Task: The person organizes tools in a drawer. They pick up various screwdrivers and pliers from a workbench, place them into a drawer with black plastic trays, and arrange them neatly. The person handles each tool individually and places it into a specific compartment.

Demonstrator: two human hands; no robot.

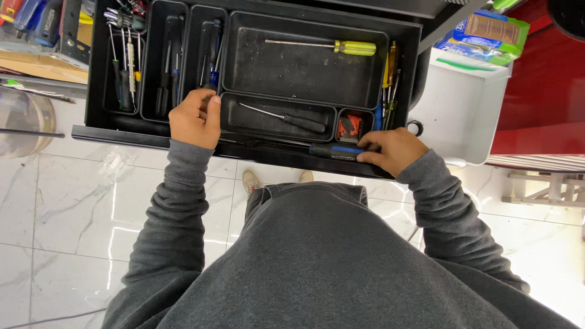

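Note:
An open black tool drawer (97,131) holds several black trays with screwdrivers. My right hand (390,149) grips the blue and black handle of a long screwdriver (334,150) that lies along the drawer's front edge. My left hand (195,117) rests on the front of a narrow tray (204,36), its fingers curled around the end of a dark tool there. In the large tray (304,79) lies a yellow-handled screwdriver (341,47). A black-handled screwdriver (292,119) sits in the small tray below it.
A small compartment holds red and black bits (350,126). More screwdrivers stand in the side slots (125,67) and at the right edge (390,85). A white bin (463,109) with boxes on top (487,36) stands to the right, beside a red cabinet (542,91). Marble floor tiles (73,207) lie below.

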